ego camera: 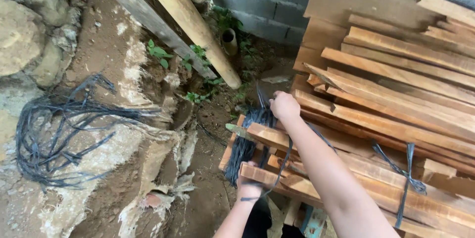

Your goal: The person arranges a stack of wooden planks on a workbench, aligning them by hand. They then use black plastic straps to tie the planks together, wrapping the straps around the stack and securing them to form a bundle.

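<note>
- The right hand is closed around the upper strands of a black strap wrapped round the near end of a bundle of wooden planks.
- The left hand grips the lower end of that strap against the plank ends.
- Judging by the loose strands, this tie looks unfinished; a second black tie further along is already knotted.
- More loose planks lie stacked behind.
- Spare black strapping lies tangled on the dirt at left.
- No packages, labels or signs are visible.
</note>
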